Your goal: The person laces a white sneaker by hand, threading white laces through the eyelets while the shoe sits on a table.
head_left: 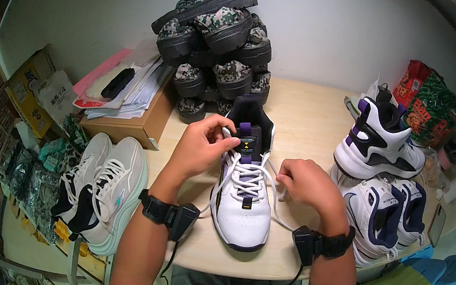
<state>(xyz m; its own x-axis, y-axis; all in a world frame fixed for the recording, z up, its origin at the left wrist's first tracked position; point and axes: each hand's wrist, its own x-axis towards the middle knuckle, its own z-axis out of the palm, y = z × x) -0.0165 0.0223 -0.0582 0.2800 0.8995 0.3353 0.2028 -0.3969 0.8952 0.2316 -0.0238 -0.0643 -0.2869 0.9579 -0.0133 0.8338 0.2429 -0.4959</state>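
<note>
Working at a pale surface point(315, 111) with a white sneaker point(242, 212) set upright between left hand point(199, 143) and right hand point(309, 182). Poised with the left narrowed at the sneaker's upper left edge, grip too obscured to tell, and with the right pinching a white lace point(258, 172) just right of the sneaker. Backed beyond the sneaker by stacked camouflage shoes point(224, 30), flanked left by pale running shoes point(117, 185).

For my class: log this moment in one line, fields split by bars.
left hand: at white shoe, beside tongue | right hand: curled beside laces, grip unclear | shoe: upright on table | behind: stacked camouflage shoes
</note>
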